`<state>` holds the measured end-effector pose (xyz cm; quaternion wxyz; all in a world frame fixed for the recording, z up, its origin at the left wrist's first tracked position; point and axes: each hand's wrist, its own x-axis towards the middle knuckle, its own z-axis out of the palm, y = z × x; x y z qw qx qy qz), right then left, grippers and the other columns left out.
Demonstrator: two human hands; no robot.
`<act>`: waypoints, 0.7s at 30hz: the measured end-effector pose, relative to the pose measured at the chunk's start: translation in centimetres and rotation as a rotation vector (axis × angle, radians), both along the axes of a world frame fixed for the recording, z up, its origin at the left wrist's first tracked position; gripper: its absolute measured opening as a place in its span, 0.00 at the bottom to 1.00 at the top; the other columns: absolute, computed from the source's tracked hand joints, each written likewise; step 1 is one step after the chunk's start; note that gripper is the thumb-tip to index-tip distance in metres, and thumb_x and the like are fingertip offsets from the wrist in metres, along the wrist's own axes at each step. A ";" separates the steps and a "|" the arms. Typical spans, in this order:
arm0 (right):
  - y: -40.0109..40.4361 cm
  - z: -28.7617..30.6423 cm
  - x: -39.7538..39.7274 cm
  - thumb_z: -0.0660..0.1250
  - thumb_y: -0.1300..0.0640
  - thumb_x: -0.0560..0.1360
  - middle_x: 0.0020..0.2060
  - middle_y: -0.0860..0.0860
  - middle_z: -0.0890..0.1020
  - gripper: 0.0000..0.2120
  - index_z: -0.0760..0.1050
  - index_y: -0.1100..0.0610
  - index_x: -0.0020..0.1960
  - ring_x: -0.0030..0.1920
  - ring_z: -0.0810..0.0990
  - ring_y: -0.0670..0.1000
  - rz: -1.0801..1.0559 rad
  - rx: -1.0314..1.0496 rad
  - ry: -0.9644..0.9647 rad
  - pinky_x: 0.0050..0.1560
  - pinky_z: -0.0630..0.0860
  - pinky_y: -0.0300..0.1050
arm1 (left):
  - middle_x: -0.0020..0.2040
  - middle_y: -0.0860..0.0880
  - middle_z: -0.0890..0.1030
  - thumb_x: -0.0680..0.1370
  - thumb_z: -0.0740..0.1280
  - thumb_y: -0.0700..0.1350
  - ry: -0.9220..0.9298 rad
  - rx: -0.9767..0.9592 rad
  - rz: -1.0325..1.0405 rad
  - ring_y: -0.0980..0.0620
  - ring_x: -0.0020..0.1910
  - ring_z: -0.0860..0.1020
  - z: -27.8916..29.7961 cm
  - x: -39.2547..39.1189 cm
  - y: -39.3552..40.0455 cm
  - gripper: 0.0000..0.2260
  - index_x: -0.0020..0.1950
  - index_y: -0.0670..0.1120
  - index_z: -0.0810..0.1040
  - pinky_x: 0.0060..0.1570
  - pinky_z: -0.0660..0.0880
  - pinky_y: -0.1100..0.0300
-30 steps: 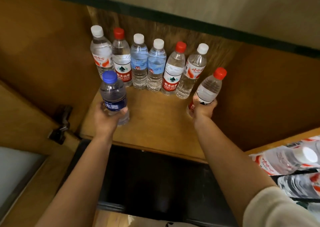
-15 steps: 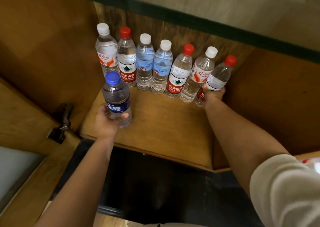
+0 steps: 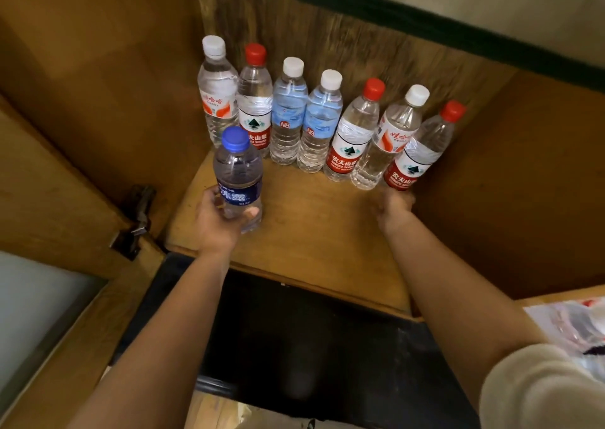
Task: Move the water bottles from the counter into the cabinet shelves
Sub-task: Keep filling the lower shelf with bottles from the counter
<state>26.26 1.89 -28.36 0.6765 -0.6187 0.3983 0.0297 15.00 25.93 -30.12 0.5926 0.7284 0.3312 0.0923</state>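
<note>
Both your arms reach forward into the cabinet, over the dark edge at the near side. Your left hand (image 3: 218, 219) is at the left part of the wooden shelf (image 3: 314, 232), with the forearm almost straight and the wrist a little bent; the fingers and the thumb curl round the lower body of the blue-capped bottle (image 3: 238, 178), so it grips this bottle firmly. The bottle stands upright, in front of the row and near the left end of it, and I cannot tell if its bottom touches the shelf. Your right hand (image 3: 394, 207) is at the right end of the row, just below the red-capped bottle (image 3: 422, 148) with the red label. This bottle leans a little to the right and stands on the shelf beside the right cabinet wall (image 3: 523, 183). The hand is blurred and seen from the back, touching or nearly touching the bottle's base; I cannot tell if its fingers are spread or curled. Six other bottles (image 3: 304, 117) stand in a row along the far wall of the shelf, caps white and red, close beside each other. At the near right a pale sleeve (image 3: 540, 386) covers your upper arm.
</note>
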 end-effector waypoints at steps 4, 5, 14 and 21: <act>3.7 1.2 -3.1 0.61 0.64 0.76 0.43 0.49 0.76 0.14 0.70 0.56 0.61 0.41 0.74 0.47 0.251 0.082 0.010 0.43 0.75 0.44 | 0.62 0.40 0.75 0.68 0.74 0.35 0.031 -0.249 0.096 0.43 0.60 0.74 -0.2 -0.6 -0.1 0.24 0.59 0.39 0.68 0.60 0.71 0.50; 4.9 2.1 -3.7 0.62 0.65 0.75 0.44 0.50 0.77 0.14 0.71 0.54 0.58 0.42 0.75 0.47 0.352 0.081 -0.040 0.43 0.75 0.44 | 0.60 0.42 0.75 0.69 0.73 0.35 0.085 -0.334 0.138 0.44 0.58 0.74 -0.3 -1.0 -0.3 0.23 0.60 0.39 0.68 0.60 0.72 0.49; 15.3 0.9 -7.7 0.77 0.65 0.62 0.57 0.50 0.74 0.37 0.62 0.56 0.64 0.60 0.74 0.53 1.104 -0.232 -0.294 0.56 0.74 0.47 | 0.65 0.46 0.72 0.77 0.62 0.34 0.119 -0.382 0.062 0.48 0.62 0.72 -1.1 -3.1 0.3 0.23 0.70 0.47 0.66 0.62 0.69 0.52; 18.3 -1.8 -6.5 0.77 0.63 0.62 0.60 0.54 0.77 0.36 0.65 0.54 0.65 0.61 0.75 0.55 0.916 -0.330 -0.359 0.63 0.72 0.54 | 0.77 0.47 0.39 0.79 0.60 0.51 0.599 0.773 -0.590 0.46 0.76 0.40 -4.4 -5.6 4.5 0.31 0.76 0.57 0.45 0.73 0.49 0.48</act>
